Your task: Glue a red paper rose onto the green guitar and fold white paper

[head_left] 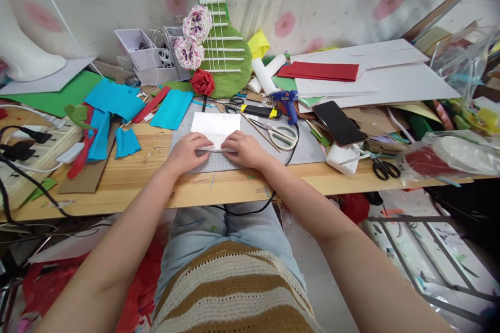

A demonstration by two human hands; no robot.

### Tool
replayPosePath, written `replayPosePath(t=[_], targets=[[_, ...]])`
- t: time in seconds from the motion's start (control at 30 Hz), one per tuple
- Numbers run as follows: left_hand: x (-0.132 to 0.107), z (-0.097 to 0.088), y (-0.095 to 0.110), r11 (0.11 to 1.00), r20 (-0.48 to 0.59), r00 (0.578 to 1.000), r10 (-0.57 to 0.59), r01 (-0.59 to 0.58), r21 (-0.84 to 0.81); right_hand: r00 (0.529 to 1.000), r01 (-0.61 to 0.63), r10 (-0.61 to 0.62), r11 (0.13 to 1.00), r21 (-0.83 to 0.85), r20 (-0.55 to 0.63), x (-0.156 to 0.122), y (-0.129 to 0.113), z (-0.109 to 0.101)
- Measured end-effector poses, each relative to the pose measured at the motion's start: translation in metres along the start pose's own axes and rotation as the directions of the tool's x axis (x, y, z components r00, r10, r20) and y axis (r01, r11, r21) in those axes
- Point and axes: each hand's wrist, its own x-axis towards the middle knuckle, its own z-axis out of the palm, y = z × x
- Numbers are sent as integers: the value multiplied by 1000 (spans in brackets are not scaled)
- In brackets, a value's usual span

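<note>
A white sheet of paper (216,126) lies on a grey cutting mat (308,150) at the middle of the wooden table. My left hand (187,152) and my right hand (244,149) rest side by side on the sheet's near edge, where it is folded into a narrow strip. The fingers of both hands curl down and pinch that folded edge. The far part of the sheet lies flat beyond my fingers.
White-handled scissors (279,134), a yellow-black utility knife (261,111) and a blue glue gun (287,101) lie behind my right hand. A phone (338,123) and black scissors (383,168) sit to the right. Blue crepe paper (117,101) and power strips (27,145) lie to the left.
</note>
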Motion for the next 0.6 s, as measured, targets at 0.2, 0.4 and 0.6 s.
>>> replayPosePath(t=[0.2,0.4,0.6], targets=[[-3,-5,-3,1000,22,1000,2,-2,-3,1000,-7,7,1000,1,-12,-2,1,-2],[-2,-5,-9,1000,-19,1000,11,-12,-7,996,-76,78,996,-43,33,-1,-3,-5],[-1,-5,-11,1000,-21,1000,-16,16,14,995,-103,103,994,-39,-4,0,-4,-2]])
